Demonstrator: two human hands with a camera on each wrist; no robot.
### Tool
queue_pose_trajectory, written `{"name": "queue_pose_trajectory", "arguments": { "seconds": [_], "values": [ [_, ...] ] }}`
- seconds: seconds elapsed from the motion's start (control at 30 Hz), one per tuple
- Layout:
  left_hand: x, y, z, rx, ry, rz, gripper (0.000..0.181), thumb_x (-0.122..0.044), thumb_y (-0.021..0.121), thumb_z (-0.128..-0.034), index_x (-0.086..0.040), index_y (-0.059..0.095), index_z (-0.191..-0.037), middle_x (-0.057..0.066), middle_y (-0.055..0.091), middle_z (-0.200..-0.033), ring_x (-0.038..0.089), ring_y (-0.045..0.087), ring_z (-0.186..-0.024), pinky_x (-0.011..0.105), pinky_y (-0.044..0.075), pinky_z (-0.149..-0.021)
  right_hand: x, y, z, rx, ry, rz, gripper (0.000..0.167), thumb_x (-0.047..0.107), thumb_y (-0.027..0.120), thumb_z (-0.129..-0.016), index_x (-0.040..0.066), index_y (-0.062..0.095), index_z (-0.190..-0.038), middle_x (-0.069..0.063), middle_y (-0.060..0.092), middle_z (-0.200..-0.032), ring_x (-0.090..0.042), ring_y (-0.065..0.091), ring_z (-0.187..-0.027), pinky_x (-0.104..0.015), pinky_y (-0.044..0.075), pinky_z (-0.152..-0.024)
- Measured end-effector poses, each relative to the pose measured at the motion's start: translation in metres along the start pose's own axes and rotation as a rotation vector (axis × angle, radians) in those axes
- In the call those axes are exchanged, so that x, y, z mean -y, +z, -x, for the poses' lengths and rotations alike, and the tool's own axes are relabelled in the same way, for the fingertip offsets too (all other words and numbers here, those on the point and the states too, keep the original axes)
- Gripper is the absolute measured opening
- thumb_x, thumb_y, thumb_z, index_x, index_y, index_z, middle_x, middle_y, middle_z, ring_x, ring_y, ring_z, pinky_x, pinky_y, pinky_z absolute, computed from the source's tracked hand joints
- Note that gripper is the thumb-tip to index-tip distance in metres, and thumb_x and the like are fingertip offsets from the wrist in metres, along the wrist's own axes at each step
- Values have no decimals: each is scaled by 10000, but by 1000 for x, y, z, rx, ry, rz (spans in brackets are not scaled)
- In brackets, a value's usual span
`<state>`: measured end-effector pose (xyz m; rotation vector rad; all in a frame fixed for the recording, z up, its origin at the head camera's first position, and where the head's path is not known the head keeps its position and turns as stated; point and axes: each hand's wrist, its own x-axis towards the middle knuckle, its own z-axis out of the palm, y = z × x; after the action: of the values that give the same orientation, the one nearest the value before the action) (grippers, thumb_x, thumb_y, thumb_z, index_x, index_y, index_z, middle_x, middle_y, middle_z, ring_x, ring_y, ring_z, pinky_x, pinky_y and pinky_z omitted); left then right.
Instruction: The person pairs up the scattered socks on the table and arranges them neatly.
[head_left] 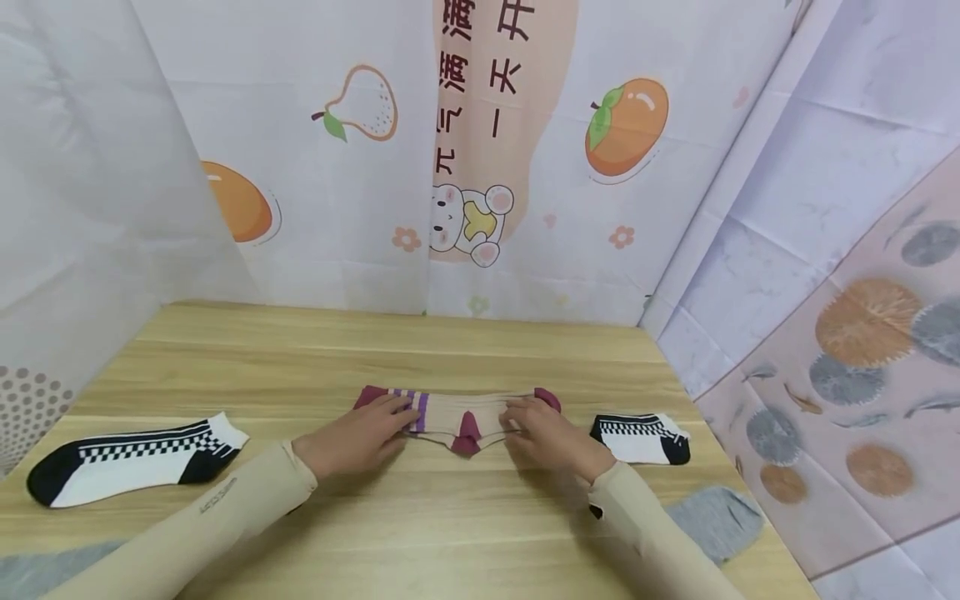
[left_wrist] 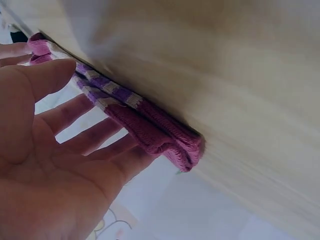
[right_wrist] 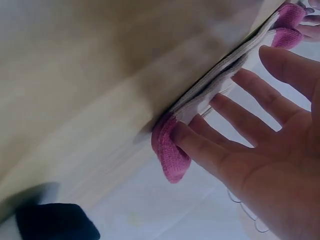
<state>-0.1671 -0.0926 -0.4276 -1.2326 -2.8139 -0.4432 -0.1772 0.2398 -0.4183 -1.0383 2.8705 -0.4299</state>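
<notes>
A pair of beige socks (head_left: 446, 408) with maroon cuff, heel and toe and purple stripes lies flat across the table. Two layers, one on the other, show at the maroon cuff (left_wrist: 160, 130) in the left wrist view. My left hand (head_left: 352, 435) rests on the striped cuff end, its fingers spread and nearly straight. On the toe end lies my right hand (head_left: 553, 435); in the right wrist view its extended fingers touch the sock near the maroon toe (right_wrist: 170, 150). The maroon heel (head_left: 467, 437) points toward me between the hands.
A black-and-white checkered sock (head_left: 135, 462) lies at the left, a similar one (head_left: 641, 439) at the right. Grey socks lie partly under the forearms, one at right (head_left: 716, 521), another at left (head_left: 52, 571). Printed curtains (head_left: 300, 208) stand behind the wooden table (head_left: 420, 533).
</notes>
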Motion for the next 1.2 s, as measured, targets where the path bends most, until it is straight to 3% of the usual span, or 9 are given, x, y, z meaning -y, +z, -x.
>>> {"name": "queue_pose_trajectory", "arguments": {
  "seconds": [0.17, 0.37, 0.5, 0.63, 0.83, 1.1, 1.2],
  "values": [
    [13, 1, -13, -5, -19, 3, 408, -146, 648, -969, 31, 575, -1330, 277, 523, -1386, 464, 467, -1308, 549, 395, -1066, -11, -2, -18, 9, 12, -17, 205, 120, 663, -957, 29, 681, -1139, -86, 682, -1127, -238, 617, -1079, -422, 499, -953],
    [32, 3, -30, -17, -27, 6, 377, -112, 631, -969, 38, 579, -1310, 275, 529, -1375, 445, 469, -1308, 543, 370, -1089, -24, -5, -39, 8, 3, -55, 233, 94, 642, -964, -28, 673, -1160, -190, 662, -1223, -333, 589, -1207, -471, 446, -1041],
    [44, 4, -42, -25, -40, 7, 381, -100, 613, -973, 54, 566, -1318, 278, 529, -1371, 445, 470, -1305, 543, 369, -1091, -32, -7, -53, -11, 10, -67, 225, 84, 628, -970, -44, 670, -1149, -190, 675, -1187, -320, 612, -1169, -462, 469, -1010],
    [55, 2, -56, -4, -86, 22, 409, -129, 595, -992, 53, 540, -1354, 278, 498, -1407, 440, 446, -1329, 540, 351, -1106, -42, -8, -68, -20, 48, -75, 219, 90, 622, -974, -38, 672, -1145, -177, 683, -1173, -322, 617, -1160, -461, 473, -1005],
    [72, 3, -83, -36, -72, 15, 373, -115, 612, -981, 53, 571, -1311, 275, 537, -1365, 437, 486, -1293, 536, 372, -1093, -61, -11, -86, -29, 118, -95, 211, 92, 618, -973, -22, 675, -1141, -167, 666, -1214, -323, 581, -1214, -457, 444, -1043],
    [93, 4, -112, -17, -151, 33, 399, -156, 576, -1005, 14, 541, -1365, 265, 484, -1434, 429, 432, -1349, 525, 322, -1132, -73, -16, -107, -56, 178, -101, 217, 91, 613, -971, -28, 650, -1149, -189, 642, -1228, -348, 559, -1211, -484, 436, -1031],
    [99, 4, -122, -42, -154, 26, 356, -134, 585, -995, 13, 563, -1319, 258, 518, -1395, 419, 481, -1306, 515, 366, -1105, -78, -17, -117, -49, 204, -99, 235, 100, 595, -981, -27, 631, -1175, -189, 631, -1240, -350, 550, -1218, -485, 428, -1035]
  ]
}}
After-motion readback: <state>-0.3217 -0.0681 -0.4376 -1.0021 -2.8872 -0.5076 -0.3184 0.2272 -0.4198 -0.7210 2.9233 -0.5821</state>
